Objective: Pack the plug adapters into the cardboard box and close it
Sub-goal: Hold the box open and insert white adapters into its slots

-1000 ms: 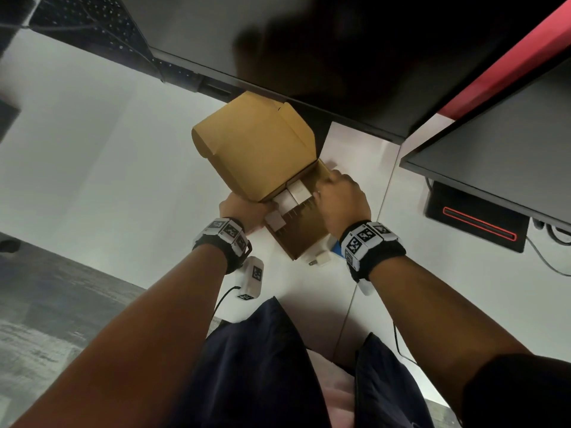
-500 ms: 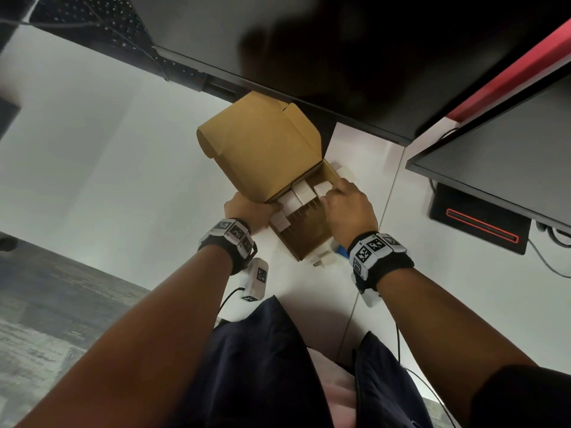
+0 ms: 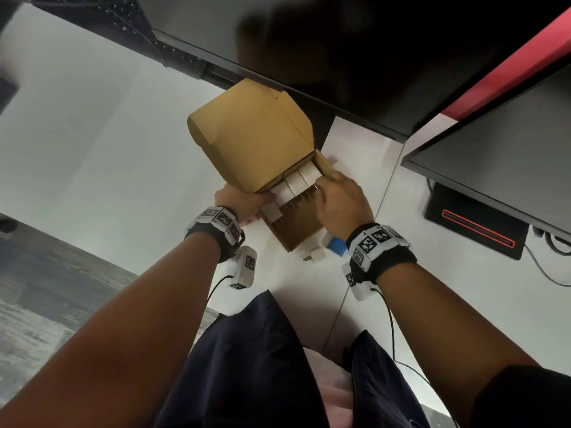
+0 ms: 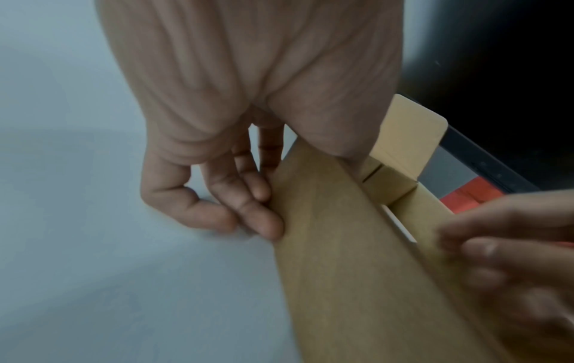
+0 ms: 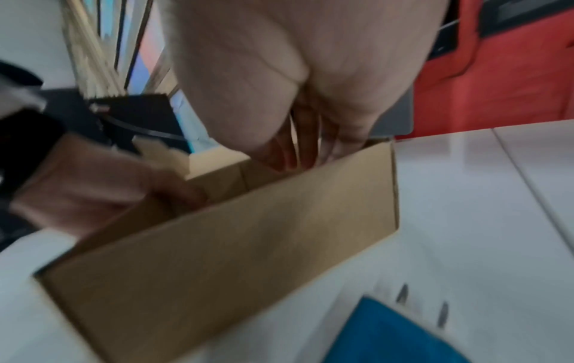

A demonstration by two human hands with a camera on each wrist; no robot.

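Note:
An open cardboard box [image 3: 301, 225] lies on the white table, its lid [image 3: 247, 134] standing up on the far left. Several white plug adapters [image 3: 295, 182] stand in a row along the box's far side. My left hand [image 3: 241, 205] grips the left wall of the box [image 4: 326, 245], fingers [image 4: 248, 208] outside and thumb over the rim. My right hand [image 3: 340, 199] reaches into the box [image 5: 233, 245] with straight fingers [image 5: 295, 157] touching the rightmost adapter [image 3: 309, 173]. One loose adapter [image 3: 315, 253] lies on the table just in front of the box.
A blue-and-white object [image 3: 336, 245] lies beside the loose adapter, under my right wrist. Dark monitors [image 3: 355, 57] overhang the back of the table. A black device with a red strip [image 3: 475, 225] stands at the right. The table edge runs close on the left.
My right hand has brought one more adapter into the box and pushed it into the row's right end. The left hand stays on the box wall.

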